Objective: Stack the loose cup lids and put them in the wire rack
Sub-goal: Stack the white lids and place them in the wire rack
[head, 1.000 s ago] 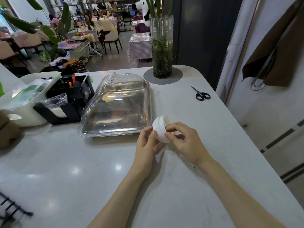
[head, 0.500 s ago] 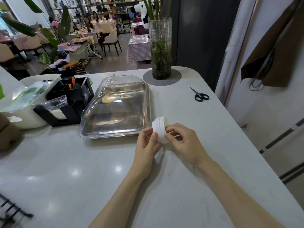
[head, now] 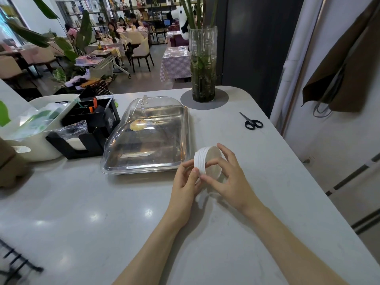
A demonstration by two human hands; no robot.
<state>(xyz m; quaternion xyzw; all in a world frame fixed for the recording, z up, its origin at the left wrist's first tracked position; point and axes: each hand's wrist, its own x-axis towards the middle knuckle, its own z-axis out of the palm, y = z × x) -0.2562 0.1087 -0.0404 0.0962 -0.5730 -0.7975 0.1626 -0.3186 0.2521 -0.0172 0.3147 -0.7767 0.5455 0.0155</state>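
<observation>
A stack of several white cup lids (head: 202, 160) is held on its side just above the pale table (head: 82, 212), right of centre. My left hand (head: 186, 183) grips its near edge with thumb and fingers. My right hand (head: 230, 179) curls around the stack's open right face, fingers over the top and thumb underneath. A black wire rack (head: 14, 264) shows only in part at the bottom left corner, blurred and far from both hands.
A clear domed cover over a steel tray (head: 148, 138) lies just left of the lids. Further left stand a black organiser (head: 90, 128) and a white bin (head: 41, 128). A glass vase (head: 202, 64) stands behind, black scissors (head: 251, 122) to the right, near the table edge.
Both hands have turned the stack a little, so its open face shows more. My right fingers have spread over the top. The view has shifted slightly.
</observation>
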